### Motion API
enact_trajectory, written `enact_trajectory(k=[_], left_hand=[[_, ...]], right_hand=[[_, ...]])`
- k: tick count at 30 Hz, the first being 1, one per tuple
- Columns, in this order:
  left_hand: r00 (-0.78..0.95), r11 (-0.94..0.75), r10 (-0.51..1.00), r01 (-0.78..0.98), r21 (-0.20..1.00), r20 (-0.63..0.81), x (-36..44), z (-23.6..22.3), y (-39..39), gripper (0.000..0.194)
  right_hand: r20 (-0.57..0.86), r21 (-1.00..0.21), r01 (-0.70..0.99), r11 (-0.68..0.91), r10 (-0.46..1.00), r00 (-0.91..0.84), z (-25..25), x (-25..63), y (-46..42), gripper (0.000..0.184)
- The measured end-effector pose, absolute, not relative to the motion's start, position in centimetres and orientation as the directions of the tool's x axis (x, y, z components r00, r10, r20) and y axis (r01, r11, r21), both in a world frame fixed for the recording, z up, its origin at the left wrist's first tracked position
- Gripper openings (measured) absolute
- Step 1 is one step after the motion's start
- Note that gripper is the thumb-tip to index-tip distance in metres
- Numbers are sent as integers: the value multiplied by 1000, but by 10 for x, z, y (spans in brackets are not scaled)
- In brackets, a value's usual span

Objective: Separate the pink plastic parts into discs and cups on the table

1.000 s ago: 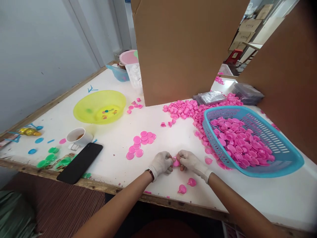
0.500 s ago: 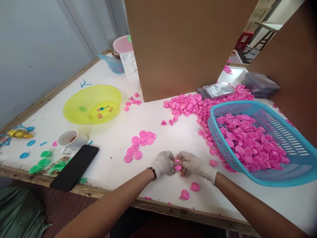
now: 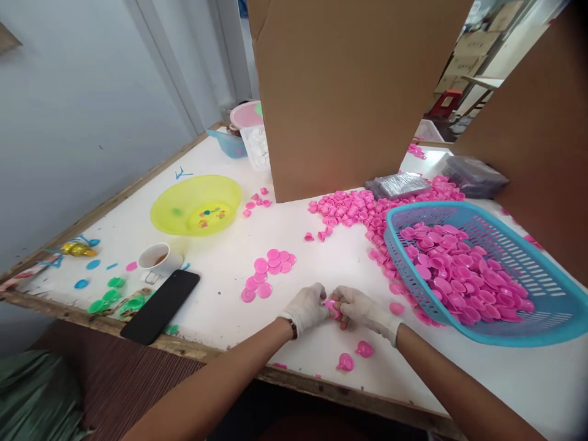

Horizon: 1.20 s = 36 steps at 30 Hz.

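Note:
Both of my hands wear whitish gloves with the fingertips bare. Between them, just above the table, is a small pink toy teacup (image 3: 331, 307), partly covered by fingers. My left hand (image 3: 309, 309) pinches it from the left, and my right hand (image 3: 361, 307) grips its right side. Just below my right hand lie two more pink toy pieces (image 3: 345, 362), each looking like a cup joined to a saucer. Flat pink saucers (image 3: 264, 290) are spread in a cluster left of my hands. A pile of small pink cups (image 3: 342, 207) lies farther back.
A blue basket (image 3: 459, 331) holding many pink saucers stands at right. Tall cardboard (image 3: 349, 98) rises behind the cup pile. At left are a yellow basin (image 3: 168, 214), a white mug (image 3: 172, 263), a black phone (image 3: 160, 306) and green pieces (image 3: 110, 297). The wooden table edge (image 3: 321, 387) runs in front.
The camera view has shifted, so the table items appear farther right and lower at left. Both hands still hold the pink cup, which has been tilted between the fingers.

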State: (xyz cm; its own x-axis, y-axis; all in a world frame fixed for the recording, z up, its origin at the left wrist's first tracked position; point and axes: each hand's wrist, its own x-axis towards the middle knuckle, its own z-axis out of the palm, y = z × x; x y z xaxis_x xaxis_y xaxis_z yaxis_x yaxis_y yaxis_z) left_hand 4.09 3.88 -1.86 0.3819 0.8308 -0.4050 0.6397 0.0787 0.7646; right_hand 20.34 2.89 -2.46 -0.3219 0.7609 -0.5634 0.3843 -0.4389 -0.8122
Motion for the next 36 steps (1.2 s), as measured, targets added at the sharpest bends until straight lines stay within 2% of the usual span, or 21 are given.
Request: enact_trajectory(k=[3,5,6,8,10,12,13,15,19,21,24,26,28,30,32,36], left_hand=[[326,-91,925,687,721,-194,8,-14,29,28],[205,-92,970,802,590,-128,-21,-12,29,20],[163,-97,983,858,504,-88,-35,-11,30,19],[150,-118,986,934,337,-71,-58,-11,34,19],[171,-143,979,964,225,-111,-71,-11,37,24],[191,-164,970,971,175,-150,-72,-12,35,27],[199,-171,967,970,172,-158,-69,-12,32,27],[210,-178,965,965,193,-159,-60,-12,27,25],[205,-164,967,956,243,-154,-44,-12,17,16],[171,-119,975,942,313,-144,-39,-11,13,18],[164,-30,971,804,593,-173,-25,-4,10,10],[202,96,943,597,796,-266,-11,3,8,7],[265,244,897,371,896,-354,4,11,8,10],[309,331,869,217,919,-386,17,15,9,10],[305,386,854,170,907,-421,25,12,12,8],[275,428,817,297,853,-506,32,-5,19,7]], right_hand=[[-318,-947,4,-320,940,-124,-6,215,17,13],[-214,-965,-170,-202,975,55,7,230,4,17],[-202,-968,-174,-183,975,95,12,238,-4,19],[-240,-971,-10,-240,969,52,15,252,-22,21],[-324,-907,303,-293,944,-56,10,261,-40,13],[-397,-779,568,-265,910,-121,2,261,-54,7],[-407,-730,643,-234,904,-133,-2,258,-57,7],[-368,-701,694,-168,918,-150,-8,247,-57,7],[-235,-751,658,-51,953,-194,-15,218,-30,3],[-203,-763,645,-36,961,-186,-14,205,-14,12],[-157,-790,613,-21,973,-169,-6,191,0,17],[-184,-835,549,-36,958,-217,3,185,3,15],[-250,-872,481,-90,927,-279,10,183,3,12],[-324,-883,436,-178,900,-290,12,185,3,9],[-399,-867,415,-277,883,-245,8,190,4,8],[-517,-822,388,-418,833,-198,-11,196,9,7]])
